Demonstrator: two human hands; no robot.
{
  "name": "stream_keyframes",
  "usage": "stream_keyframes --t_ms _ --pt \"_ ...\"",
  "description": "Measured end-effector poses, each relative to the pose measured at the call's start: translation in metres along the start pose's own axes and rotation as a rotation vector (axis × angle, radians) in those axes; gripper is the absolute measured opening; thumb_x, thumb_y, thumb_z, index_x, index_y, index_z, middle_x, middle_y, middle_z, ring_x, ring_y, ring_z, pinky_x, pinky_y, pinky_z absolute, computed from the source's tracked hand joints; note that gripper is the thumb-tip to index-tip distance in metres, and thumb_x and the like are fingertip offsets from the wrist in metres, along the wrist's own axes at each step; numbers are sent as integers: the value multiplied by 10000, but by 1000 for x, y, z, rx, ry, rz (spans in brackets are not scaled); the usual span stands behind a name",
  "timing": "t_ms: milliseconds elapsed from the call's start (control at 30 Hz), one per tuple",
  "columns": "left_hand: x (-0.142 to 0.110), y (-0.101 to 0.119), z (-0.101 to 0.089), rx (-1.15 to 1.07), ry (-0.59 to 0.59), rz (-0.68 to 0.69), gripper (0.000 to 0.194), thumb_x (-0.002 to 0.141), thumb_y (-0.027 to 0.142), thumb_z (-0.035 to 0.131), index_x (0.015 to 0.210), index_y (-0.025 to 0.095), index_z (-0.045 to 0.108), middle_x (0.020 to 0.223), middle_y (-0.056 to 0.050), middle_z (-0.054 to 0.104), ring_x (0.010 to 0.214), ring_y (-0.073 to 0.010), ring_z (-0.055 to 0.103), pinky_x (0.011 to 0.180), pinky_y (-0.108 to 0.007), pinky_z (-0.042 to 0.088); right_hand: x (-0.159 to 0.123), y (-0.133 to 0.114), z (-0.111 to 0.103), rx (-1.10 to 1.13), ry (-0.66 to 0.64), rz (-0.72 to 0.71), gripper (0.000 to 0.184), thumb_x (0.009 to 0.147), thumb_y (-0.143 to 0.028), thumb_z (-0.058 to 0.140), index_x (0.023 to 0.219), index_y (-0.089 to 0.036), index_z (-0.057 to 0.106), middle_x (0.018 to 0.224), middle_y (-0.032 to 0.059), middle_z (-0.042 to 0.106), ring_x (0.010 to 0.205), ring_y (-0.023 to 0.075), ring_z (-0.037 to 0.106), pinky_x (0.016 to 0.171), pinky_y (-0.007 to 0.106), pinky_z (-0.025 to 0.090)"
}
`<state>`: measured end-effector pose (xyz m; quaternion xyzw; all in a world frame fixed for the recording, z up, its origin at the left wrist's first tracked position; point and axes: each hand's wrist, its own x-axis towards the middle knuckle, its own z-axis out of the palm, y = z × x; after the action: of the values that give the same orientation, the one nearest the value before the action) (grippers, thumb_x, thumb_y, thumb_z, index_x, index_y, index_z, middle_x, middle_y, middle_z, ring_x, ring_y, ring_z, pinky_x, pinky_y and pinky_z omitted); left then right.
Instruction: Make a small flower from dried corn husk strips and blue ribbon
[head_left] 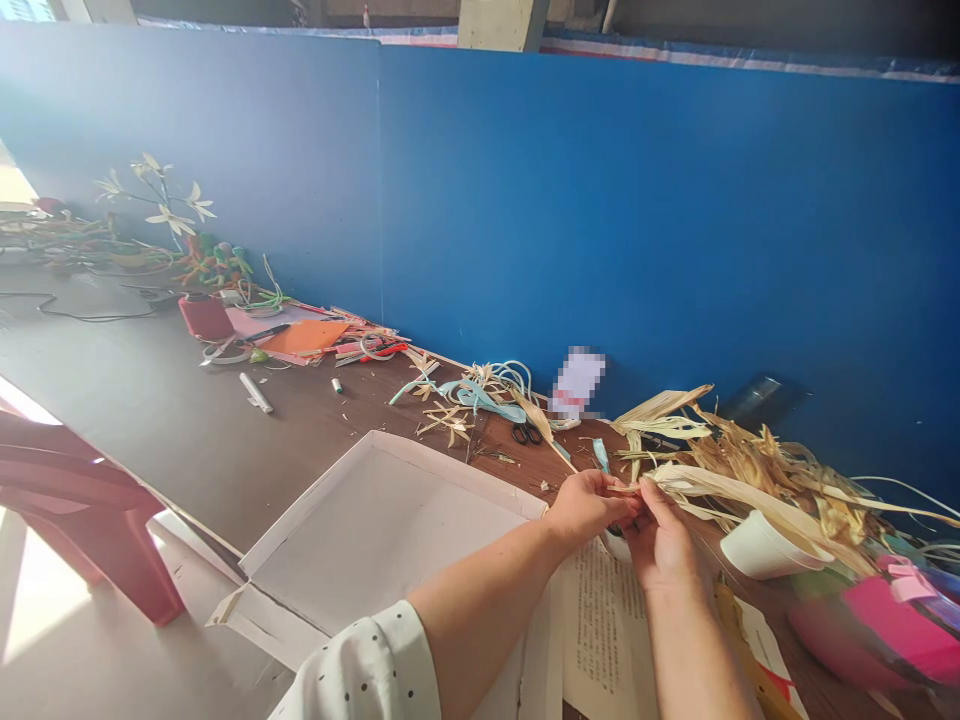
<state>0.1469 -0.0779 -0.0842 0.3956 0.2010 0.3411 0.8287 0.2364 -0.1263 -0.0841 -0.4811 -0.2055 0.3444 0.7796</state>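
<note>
My left hand [592, 508] and my right hand [661, 540] are close together over the table's right part, fingers pinched on a thin strip of dried corn husk [622, 489] running between them. From the left hand's side, a longer pale husk piece [546, 428] slants up and away. Broad pale corn husks [739, 490] fan out just past my right fingers. A heap of browner husks [772, 455] lies behind them. Black-handled scissors [527, 433] rest beyond my left hand. Printed paper [600, 640] lies under my wrists.
An open white box lid [367, 520] sits left of my arms. A white cup [772, 545] lies tipped on the right, near a pink object [892, 620]. Husk scraps, cords and an orange sheet [307, 337] line the blue partition [600, 200]. A red chair [90, 500] stands left.
</note>
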Motion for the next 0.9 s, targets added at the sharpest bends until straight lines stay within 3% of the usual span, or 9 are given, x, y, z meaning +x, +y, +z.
stream_keyframes --t_ms 400,567,667,767,900 --pt "-2 -1 -2 -34 8 45 475 498 440 824 713 103 568 608 -8 598 561 -81 564 645 -245 463 -1 3 3 -60 70 -33 354 524 -337 837 762 -169 637 705 -9 636 583 122 561 505 238 433" --pt "-2 -1 -1 -84 45 54 457 471 397 837 702 114 562 599 2 598 550 -80 560 643 -248 473 -1 3 4 -71 72 -31 356 518 -353 836 756 -184 634 730 -10 641 600 127 568 507 240 438" --pt "0 -2 -1 -71 64 45 373 538 325 810 709 115 553 603 2 595 548 -76 560 629 -237 475 -2 3 5 -111 92 -51 372 511 -390 836 756 -190 640 735 -3 647 606 136 569 519 250 443" --pt "2 -4 -2 81 144 33 260 608 178 730 785 129 546 620 21 574 518 -75 541 573 -225 460 -3 1 3 -284 168 -168 401 554 -467 808 820 -202 668 792 19 674 678 167 597 590 275 464" --pt "0 -6 -4 417 275 160 351 619 77 615 957 158 564 787 -7 586 574 -82 526 567 -212 442 -6 -1 2 -571 206 -346 441 618 -566 741 852 -197 678 842 55 691 797 217 623 723 311 468"
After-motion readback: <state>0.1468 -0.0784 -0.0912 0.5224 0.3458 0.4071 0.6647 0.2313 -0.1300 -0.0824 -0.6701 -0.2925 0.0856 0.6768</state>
